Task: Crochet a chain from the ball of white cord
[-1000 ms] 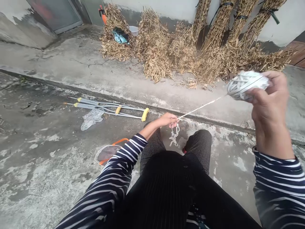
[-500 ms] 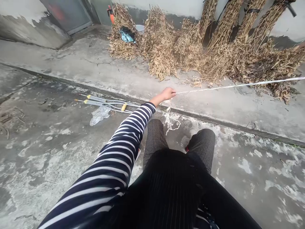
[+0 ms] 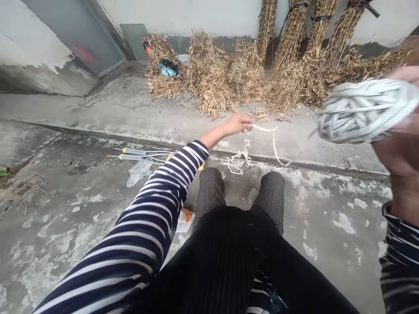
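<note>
My left hand (image 3: 238, 124) is stretched out ahead of my knees, its fingers closed on a white cord (image 3: 264, 128). From there the cord runs a little to the right, then bends and droops slack toward the step edge. More of it dangles below the hand in a loose tangle (image 3: 240, 160). At the right edge, close to the camera, my right hand (image 3: 401, 139) grips a thick bundle of white cord (image 3: 363, 112) wound on itself. Motion blurs this hand, and its fingers are partly behind the bundle.
Dried plant stalks (image 3: 212, 76) are heaped along the wall, with tied bundles (image 3: 291, 39) leaning at right. A pair of crutches (image 3: 137, 153) and a clear plastic bag (image 3: 139, 172) lie on the concrete at left. A low step edge (image 3: 310, 166) crosses in front.
My right hand has come into view at the right with the cord bundle. The cord, stretched taut to the right before, now hangs slack. My left hand has shifted slightly right.
</note>
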`<action>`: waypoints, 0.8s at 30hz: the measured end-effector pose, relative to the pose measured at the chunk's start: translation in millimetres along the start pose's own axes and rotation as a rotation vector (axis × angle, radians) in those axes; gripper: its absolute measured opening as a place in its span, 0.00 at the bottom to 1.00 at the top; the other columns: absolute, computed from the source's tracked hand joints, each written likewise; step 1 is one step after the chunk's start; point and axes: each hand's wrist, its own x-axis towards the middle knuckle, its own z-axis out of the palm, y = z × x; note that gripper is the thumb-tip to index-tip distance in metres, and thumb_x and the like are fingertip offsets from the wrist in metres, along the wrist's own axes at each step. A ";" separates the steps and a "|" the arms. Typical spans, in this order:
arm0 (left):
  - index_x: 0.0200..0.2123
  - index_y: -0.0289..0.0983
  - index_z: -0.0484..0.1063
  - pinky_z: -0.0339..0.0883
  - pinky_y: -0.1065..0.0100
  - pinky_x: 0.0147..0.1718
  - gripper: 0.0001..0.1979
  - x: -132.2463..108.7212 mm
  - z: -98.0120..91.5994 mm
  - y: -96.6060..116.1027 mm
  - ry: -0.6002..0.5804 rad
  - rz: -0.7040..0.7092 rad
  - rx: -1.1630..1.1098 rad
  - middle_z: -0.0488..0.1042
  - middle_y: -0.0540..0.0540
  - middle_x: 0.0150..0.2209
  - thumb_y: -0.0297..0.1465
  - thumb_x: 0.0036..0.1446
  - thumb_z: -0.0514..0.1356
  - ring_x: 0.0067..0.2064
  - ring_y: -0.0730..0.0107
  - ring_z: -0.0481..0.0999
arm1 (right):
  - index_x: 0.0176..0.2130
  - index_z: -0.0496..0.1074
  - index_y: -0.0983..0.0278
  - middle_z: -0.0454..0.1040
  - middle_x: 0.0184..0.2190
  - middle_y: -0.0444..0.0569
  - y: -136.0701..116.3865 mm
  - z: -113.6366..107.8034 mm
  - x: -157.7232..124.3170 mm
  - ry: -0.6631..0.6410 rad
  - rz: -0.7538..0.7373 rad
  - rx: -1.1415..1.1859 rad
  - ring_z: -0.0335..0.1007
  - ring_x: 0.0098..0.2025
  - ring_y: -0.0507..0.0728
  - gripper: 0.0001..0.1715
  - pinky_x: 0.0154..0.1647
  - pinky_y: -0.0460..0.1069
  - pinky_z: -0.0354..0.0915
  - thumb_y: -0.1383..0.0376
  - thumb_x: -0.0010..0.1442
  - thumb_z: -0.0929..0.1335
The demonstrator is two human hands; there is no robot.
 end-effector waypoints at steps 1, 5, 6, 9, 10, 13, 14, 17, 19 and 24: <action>0.32 0.32 0.81 0.73 0.61 0.44 0.08 -13.5 9.7 -14.5 0.009 -0.117 0.029 0.77 0.43 0.32 0.22 0.62 0.62 0.36 0.66 0.76 | 0.44 0.81 0.57 0.77 0.47 0.57 0.7 3.1 -2.0 -0.043 0.019 0.042 0.74 0.56 0.72 0.29 0.42 0.66 0.80 0.57 0.40 0.82; 0.31 0.33 0.80 0.72 0.63 0.49 0.08 -46.1 46.4 -62.3 0.106 -0.322 0.050 0.81 0.44 0.35 0.17 0.49 0.66 0.41 0.62 0.79 | 0.43 0.76 0.59 0.78 0.49 0.53 21.2 27.1 8.5 -0.194 0.192 0.246 0.76 0.47 0.64 0.27 0.33 0.57 0.79 0.64 0.40 0.77; 0.33 0.33 0.81 0.72 0.63 0.51 0.08 -48.6 55.3 -66.2 0.119 -0.312 0.031 0.83 0.43 0.37 0.18 0.50 0.66 0.43 0.62 0.80 | 0.44 0.75 0.60 0.78 0.50 0.53 30.3 34.9 12.6 -0.219 0.265 0.269 0.77 0.45 0.62 0.29 0.31 0.54 0.78 0.64 0.40 0.77; 0.42 0.33 0.81 0.72 0.63 0.56 0.08 -51.2 83.1 -58.2 0.103 -0.179 -0.204 0.84 0.42 0.45 0.24 0.59 0.64 0.49 0.65 0.81 | 0.49 0.73 0.61 0.78 0.51 0.54 63.3 59.2 20.9 -0.226 0.428 0.286 0.77 0.44 0.60 0.32 0.30 0.53 0.78 0.61 0.43 0.78; 0.44 0.34 0.81 0.71 0.63 0.58 0.09 -52.1 92.6 -51.6 0.092 -0.105 -0.328 0.84 0.42 0.47 0.27 0.61 0.64 0.50 0.66 0.81 | 0.49 0.73 0.60 0.78 0.52 0.53 74.9 66.7 22.1 -0.217 0.449 0.293 0.77 0.43 0.60 0.33 0.31 0.54 0.79 0.60 0.43 0.77; 0.49 0.36 0.80 0.70 0.62 0.61 0.12 -56.7 118.4 -32.4 0.077 0.050 -0.633 0.84 0.41 0.48 0.34 0.65 0.64 0.50 0.68 0.82 | 0.51 0.72 0.59 0.78 0.50 0.49 104.5 84.8 22.6 -0.173 0.503 0.312 0.77 0.41 0.59 0.35 0.33 0.58 0.82 0.59 0.42 0.77; 0.50 0.36 0.79 0.69 0.62 0.61 0.13 -58.0 125.0 -28.6 0.087 0.051 -0.680 0.83 0.41 0.48 0.33 0.64 0.65 0.51 0.68 0.82 | 0.51 0.72 0.59 0.78 0.50 0.48 110.9 89.6 22.3 -0.153 0.524 0.312 0.77 0.40 0.58 0.35 0.34 0.58 0.82 0.59 0.42 0.76; 0.55 0.36 0.76 0.70 0.66 0.58 0.20 -58.3 134.9 -29.3 0.157 -0.013 -0.680 0.81 0.40 0.52 0.28 0.60 0.69 0.54 0.66 0.80 | 0.51 0.72 0.59 0.78 0.50 0.47 116.3 102.3 21.1 -0.123 0.567 0.292 0.78 0.41 0.58 0.35 0.35 0.58 0.83 0.59 0.42 0.75; 0.59 0.35 0.74 0.71 0.68 0.56 0.25 -56.2 134.0 -38.2 0.233 -0.062 -0.591 0.79 0.38 0.57 0.26 0.57 0.70 0.57 0.64 0.78 | 0.49 0.72 0.58 0.79 0.50 0.48 109.1 110.7 20.3 -0.134 0.576 0.261 0.79 0.44 0.60 0.32 0.37 0.59 0.83 0.58 0.43 0.75; 0.49 0.36 0.79 0.74 0.68 0.48 0.14 -58.4 130.9 -60.2 0.228 -0.157 -0.566 0.81 0.41 0.53 0.28 0.59 0.68 0.52 0.64 0.80 | 0.46 0.70 0.59 0.78 0.51 0.51 77.7 131.8 15.7 -0.105 0.551 0.186 0.80 0.47 0.65 0.31 0.35 0.60 0.83 0.54 0.42 0.76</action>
